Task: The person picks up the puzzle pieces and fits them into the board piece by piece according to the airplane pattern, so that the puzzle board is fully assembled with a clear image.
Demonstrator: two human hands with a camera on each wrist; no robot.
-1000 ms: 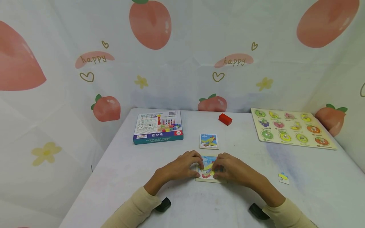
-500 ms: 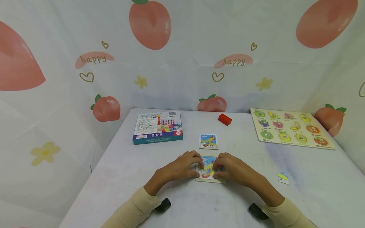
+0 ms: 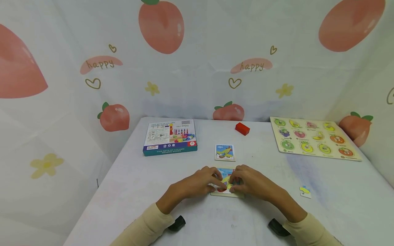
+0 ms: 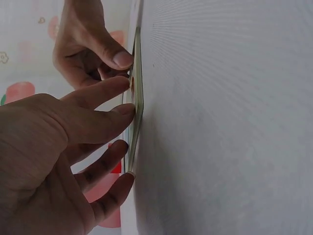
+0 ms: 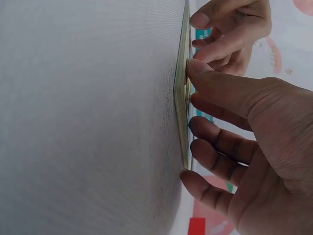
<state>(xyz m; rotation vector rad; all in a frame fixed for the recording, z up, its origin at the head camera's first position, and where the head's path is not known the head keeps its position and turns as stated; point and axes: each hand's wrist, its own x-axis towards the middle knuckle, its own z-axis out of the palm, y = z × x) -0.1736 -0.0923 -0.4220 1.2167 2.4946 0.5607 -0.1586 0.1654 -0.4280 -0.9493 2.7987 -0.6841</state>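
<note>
A small airplane jigsaw puzzle in a flat tray lies between both hands in the head view. My left hand comes from the left, its index finger reaching onto the picture and pressing near the red part. The left wrist view shows its thumb and other fingertips along the tray edge. From the right, my right hand has curled fingers over the picture's right part, thumb and index pinching a puzzle piece, mostly hidden. A loose yellow-and-white puzzle piece lies farther right.
Behind the tray lies a matching airplane picture card. A bead-set box is at back left, a red block at the back. The fruit board lies back right on the white-covered table.
My left hand has shifted slightly right, its index finger now extended over the puzzle instead of staying at the left side. The right hand stays nearly still.
</note>
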